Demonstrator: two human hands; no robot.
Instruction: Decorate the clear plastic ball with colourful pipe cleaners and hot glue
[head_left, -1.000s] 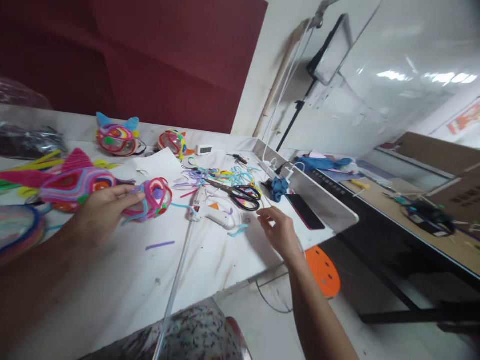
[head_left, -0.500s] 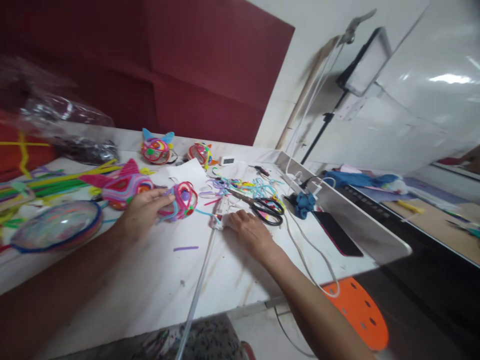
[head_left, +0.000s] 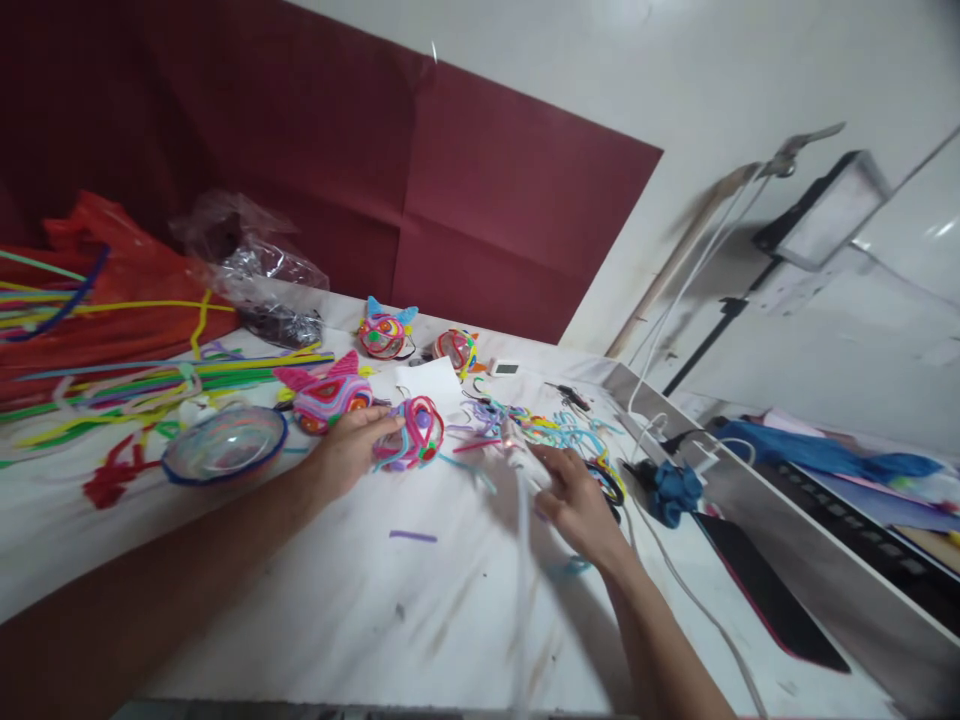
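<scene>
My left hand (head_left: 352,450) pinches the edge of a small mask (head_left: 411,432) covered with pink, red and blue pipe cleaners. In my right hand (head_left: 577,500) is a white hot glue gun (head_left: 521,458), with a long translucent glue stick (head_left: 523,590) trailing from its back toward me. The gun's front points away from me, to the right of the mask. Behind my right hand lie black-handled scissors (head_left: 609,484), partly covered. A short purple pipe cleaner piece (head_left: 412,537) rests on the table in front of the mask.
Left of my hand are a pink-eared mask (head_left: 330,395) and a clear mask with a blue rim (head_left: 225,447). Pipe cleaner scraps (head_left: 562,430) lie behind the glue gun. A phone (head_left: 772,590) and a cable (head_left: 697,590) are at right, beside a low partition (head_left: 795,540).
My right hand has closed round the glue gun and lifted it off the table. The view has swung left, so things appear further right. My left hand keeps its hold on the mask.
</scene>
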